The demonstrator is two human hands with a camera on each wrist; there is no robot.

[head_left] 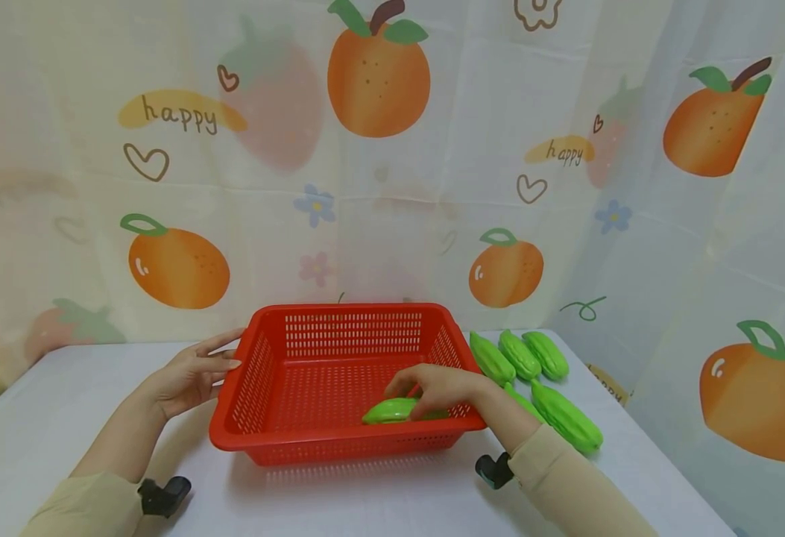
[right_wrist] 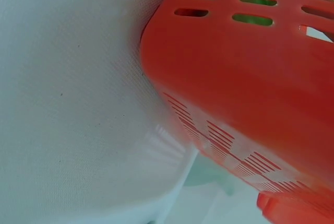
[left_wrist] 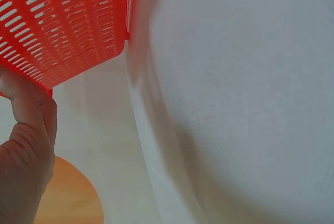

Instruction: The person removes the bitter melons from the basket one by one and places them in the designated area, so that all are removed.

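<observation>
A red plastic basket (head_left: 348, 436) with slotted walls stands on the table in front of me. Inside it, near its front right, lies a shiny green bitter melon (head_left: 387, 411). My right hand (head_left: 435, 388) reaches over the basket's right rim and grips this melon with curled fingers; part of the melon is hidden under the hand. At the left rim, my left hand (head_left: 191, 377) touches the basket with its fingers spread. The left wrist view shows the left hand (left_wrist: 26, 130) against the slotted wall, its fingertips hidden. Only green glimpses through the slots appear in the right wrist view.
Several more green bitter melons (head_left: 566, 418) lie on the white tabletop (head_left: 325, 507), right of the basket and partly behind my right forearm. A fruit-printed curtain (head_left: 392, 194) hangs close behind the table and along its right side.
</observation>
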